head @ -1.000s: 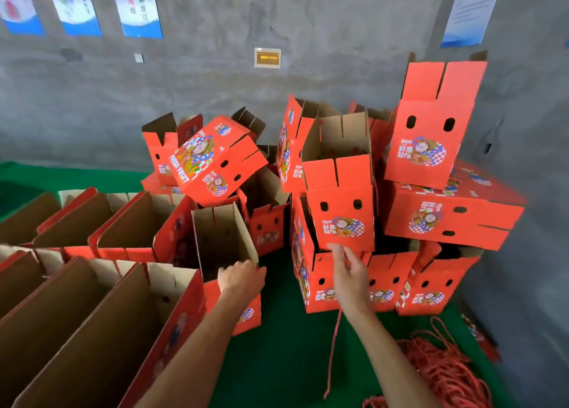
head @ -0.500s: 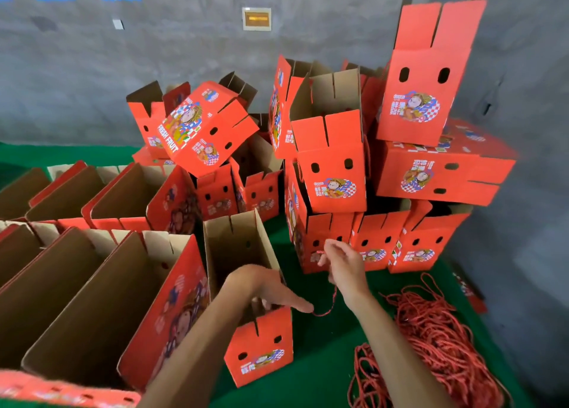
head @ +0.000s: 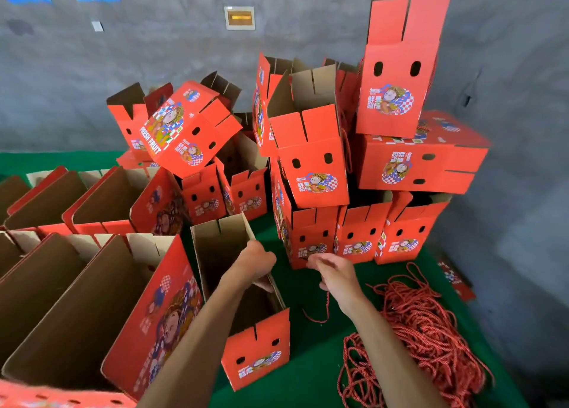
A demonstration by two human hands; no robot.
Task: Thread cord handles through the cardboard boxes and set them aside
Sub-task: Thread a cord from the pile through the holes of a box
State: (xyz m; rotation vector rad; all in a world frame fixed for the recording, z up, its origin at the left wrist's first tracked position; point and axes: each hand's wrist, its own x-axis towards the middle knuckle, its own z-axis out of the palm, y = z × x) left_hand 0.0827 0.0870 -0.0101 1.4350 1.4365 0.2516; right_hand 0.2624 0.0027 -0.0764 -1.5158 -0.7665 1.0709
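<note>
An open red cardboard box (head: pixel 255 350) stands on the green floor in front of me, brown inside, with two oval holes in its near flap. My left hand (head: pixel 254 261) grips the box's right wall at the top edge. My right hand (head: pixel 334 273) hovers just right of the box, fingers curled around a red cord (head: pixel 320 313) that hangs below it in a loop. A heap of loose red cords (head: pixel 431 337) lies on the floor at the right.
A pile of red boxes (head: pixel 314 161) with holes stands stacked against the grey wall behind. Rows of open boxes (head: pixel 61 284) fill the left side. The green floor mat (head: pixel 311 358) shows between the box and the cords.
The box has been drawn closer to me and my left hand shifted to its right wall. My right hand came down from the stacked boxes with the cord.
</note>
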